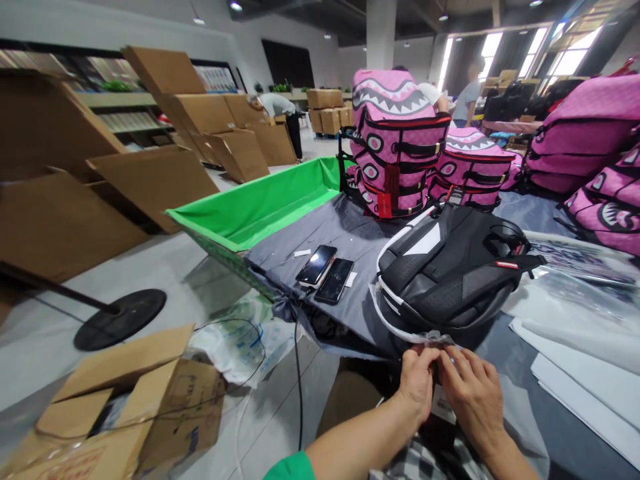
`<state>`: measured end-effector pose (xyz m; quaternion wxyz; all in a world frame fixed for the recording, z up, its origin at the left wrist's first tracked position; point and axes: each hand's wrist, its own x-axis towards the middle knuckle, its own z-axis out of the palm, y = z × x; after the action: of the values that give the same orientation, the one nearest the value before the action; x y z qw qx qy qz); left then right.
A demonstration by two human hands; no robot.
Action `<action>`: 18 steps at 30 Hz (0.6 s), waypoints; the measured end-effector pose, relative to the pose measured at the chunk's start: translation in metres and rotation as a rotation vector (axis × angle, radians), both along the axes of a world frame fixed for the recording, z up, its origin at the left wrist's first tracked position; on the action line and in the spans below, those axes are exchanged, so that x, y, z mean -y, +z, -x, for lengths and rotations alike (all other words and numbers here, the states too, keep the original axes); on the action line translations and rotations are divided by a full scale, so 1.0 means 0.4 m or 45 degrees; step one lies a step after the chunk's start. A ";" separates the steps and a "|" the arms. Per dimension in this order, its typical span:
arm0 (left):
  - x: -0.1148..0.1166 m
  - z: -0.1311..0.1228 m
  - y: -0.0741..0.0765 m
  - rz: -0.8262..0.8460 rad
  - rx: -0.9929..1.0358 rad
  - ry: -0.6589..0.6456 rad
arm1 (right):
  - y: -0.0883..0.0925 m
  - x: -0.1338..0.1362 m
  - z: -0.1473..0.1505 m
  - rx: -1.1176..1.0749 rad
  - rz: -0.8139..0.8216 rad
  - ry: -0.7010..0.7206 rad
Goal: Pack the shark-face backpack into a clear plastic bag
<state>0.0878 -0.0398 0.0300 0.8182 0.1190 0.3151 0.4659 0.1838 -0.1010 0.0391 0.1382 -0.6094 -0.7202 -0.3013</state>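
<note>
Both my hands meet at the table's near edge, just below a black backpack [445, 273]. My left hand [416, 381] is closed in a pinch on the gathered edge of a translucent plastic bag [523, 417]. Right beside it, my right hand [473, 393] has its fingers curled over the same plastic. The fingertips are partly hidden, so the exact grip cannot be seen. The backpack lies on its side on the grey cloth, straps toward the right, with a white strip curving round its left side. More of the clear plastic hangs over my lap.
Two phones [335, 280] lie on the grey cloth [280, 257]. Pink shark-face backpacks [395, 143] are stacked behind. White sheets [585, 400] and clear bags lie to the right. A green-lined bin [260, 207] adjoins the table; an opened carton [185, 413] and a cable [299, 380] are lower left.
</note>
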 end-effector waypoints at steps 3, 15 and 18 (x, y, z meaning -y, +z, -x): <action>-0.002 -0.013 -0.013 0.020 -0.098 0.018 | -0.008 0.003 -0.010 -0.005 -0.012 0.055; -0.012 -0.051 -0.004 0.137 -0.457 0.226 | -0.001 -0.086 0.009 -0.165 -0.385 -0.144; -0.003 -0.027 0.003 0.106 -0.395 0.159 | -0.014 -0.084 -0.001 -0.184 -0.311 -0.091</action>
<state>0.0986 -0.0385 0.0312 0.7335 0.1356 0.4634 0.4784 0.1842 -0.0673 0.0335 0.2518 -0.6335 -0.6442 -0.3468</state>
